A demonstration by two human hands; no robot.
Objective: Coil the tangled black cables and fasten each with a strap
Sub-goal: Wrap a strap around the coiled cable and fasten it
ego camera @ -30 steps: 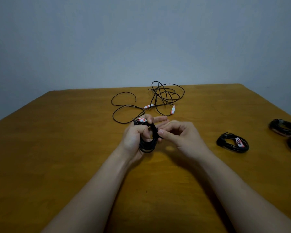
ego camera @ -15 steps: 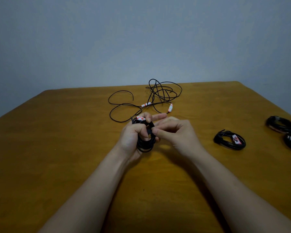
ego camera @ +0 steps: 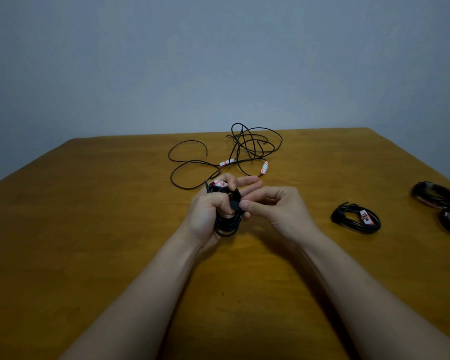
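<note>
- Coil (ego camera: 227,224): black, held just above the table (ego camera: 89,229) near its middle, in the left hand (ego camera: 205,214). The fingers are curled round the bundle and the thumb is pressed across it. The coil's long axis runs away from the person: far end at the fingertips, near end hanging free below the palm.
- Strap (ego camera: 235,204): a short dark band lying left to right, across the coil's long axis. It sits at the coil's right edge, between the two thumbs.
- Right hand (ego camera: 278,211): thumb and forefinger pinch the strap's end, the other fingers loosely curled. It lies directly right of the coil and is the hand nearer the strap.
- Judgement: the next move turns on wrapping the strap round the bundle and pressing it closed, the left hand keeping the turns together.
- Counts:
  - Held coil: 1.
  - Strap seen: 1.
  - Bound coils: 3, well to the right. One (ego camera: 356,218) lies alone; two (ego camera: 437,196) are at the frame's edge.
  - Tangle (ego camera: 247,149): 1 heap, beyond the hands. The number of cables in it cannot be told.
  - White-and-red tags (ego camera: 264,167): 2 in the tangle, 1 on the held coil.
</note>
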